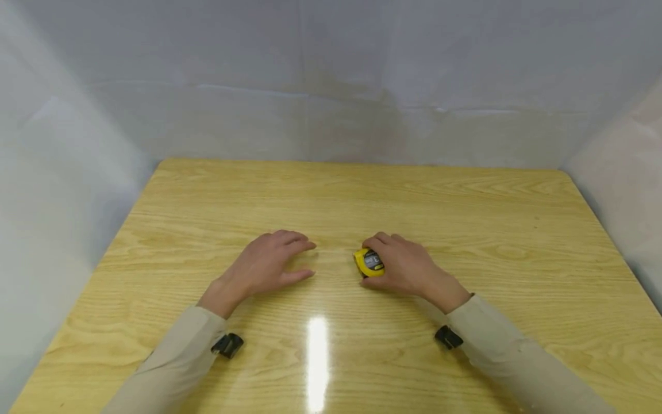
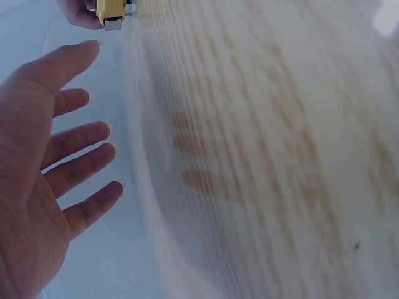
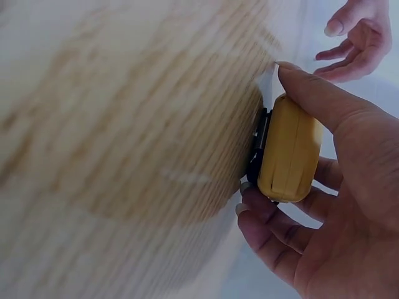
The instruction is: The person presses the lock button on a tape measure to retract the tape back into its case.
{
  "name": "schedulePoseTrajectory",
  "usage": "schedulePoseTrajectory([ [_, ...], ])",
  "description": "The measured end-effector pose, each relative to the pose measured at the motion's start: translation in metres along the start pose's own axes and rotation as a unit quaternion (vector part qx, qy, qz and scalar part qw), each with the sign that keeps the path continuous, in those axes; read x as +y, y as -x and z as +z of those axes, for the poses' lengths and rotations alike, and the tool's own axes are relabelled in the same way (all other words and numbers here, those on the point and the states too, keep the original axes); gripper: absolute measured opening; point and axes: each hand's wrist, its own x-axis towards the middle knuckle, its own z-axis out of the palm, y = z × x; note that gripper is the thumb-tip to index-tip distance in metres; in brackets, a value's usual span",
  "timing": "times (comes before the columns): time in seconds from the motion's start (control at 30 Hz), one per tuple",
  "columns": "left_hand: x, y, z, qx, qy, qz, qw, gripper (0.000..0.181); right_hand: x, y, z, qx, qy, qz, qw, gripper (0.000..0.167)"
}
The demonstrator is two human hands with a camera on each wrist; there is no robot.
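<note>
A yellow and black tape measure [image 1: 370,263] is at the middle of the wooden table, label side up. My right hand [image 1: 405,264] holds it, thumb on the near side and fingers round the far side. The right wrist view shows the yellow case [image 3: 290,149] between thumb and fingers, its black clip side toward the tabletop. To the left, my left hand [image 1: 271,261] hovers apart from the tape measure with thumb and fingers spread, holding nothing. In the left wrist view, the metal end hook [image 2: 113,25] of the tape faces the left hand.
The wooden table [image 1: 331,201] has rounded far corners. A pale sheet-like wall [image 1: 331,126] stands behind it, with more pale sheeting at both sides. Black devices [image 1: 227,345] are strapped at both wrists. A bright light reflection lies on the near tabletop.
</note>
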Motion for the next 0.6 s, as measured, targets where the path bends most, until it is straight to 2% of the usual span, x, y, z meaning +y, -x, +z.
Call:
schedulePoseTrajectory([
  [0.37, 0.001, 0.002, -0.001, 0.005, -0.011, 0.005, 0.9999, 0.05, 0.0, 0.0, -0.001, -0.01, -0.006, 0.007, 0.9999, 0.07],
  [0.6, 0.001, 0.003, -0.001, 0.014, -0.015, 0.009, 0.9998, 0.049, 0.005, 0.002, -0.011, -0.058, -0.009, 0.021, 0.9981, 0.082],
])
